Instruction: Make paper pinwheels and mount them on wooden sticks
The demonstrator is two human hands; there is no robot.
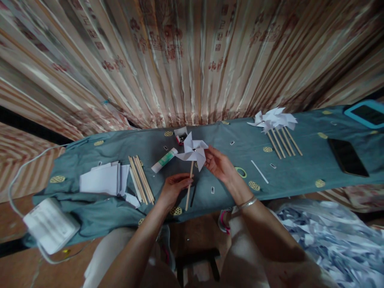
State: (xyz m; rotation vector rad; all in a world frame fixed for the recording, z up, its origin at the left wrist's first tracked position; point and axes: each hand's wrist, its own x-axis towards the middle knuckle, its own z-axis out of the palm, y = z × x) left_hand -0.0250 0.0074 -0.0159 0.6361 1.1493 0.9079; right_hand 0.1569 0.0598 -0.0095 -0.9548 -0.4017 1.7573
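A white paper pinwheel [195, 151] with a wooden stick stands out over the middle of the cloth-covered table. My left hand [174, 188] is closed round its stick, pinching it between thumb and fingers below the blades. At the right edge of the blades is my right hand [220, 165], its fingers loosely bent and apart, touching or very near the paper. Some fingertips are partly hidden by a blade. Behind the pinwheel sits a small open box [181, 136] with dark contents. A glue stick [165, 160] lies left of the blades.
Left are paper sheets [100, 180], several wooden sticks [141, 180] and a white power strip [51, 225]. Finished pinwheels [277, 120] lie at right, near a phone [348, 157] and a blue-framed device [367, 113]. A green tape ring [241, 172] and a paper strip [259, 172] lie nearer.
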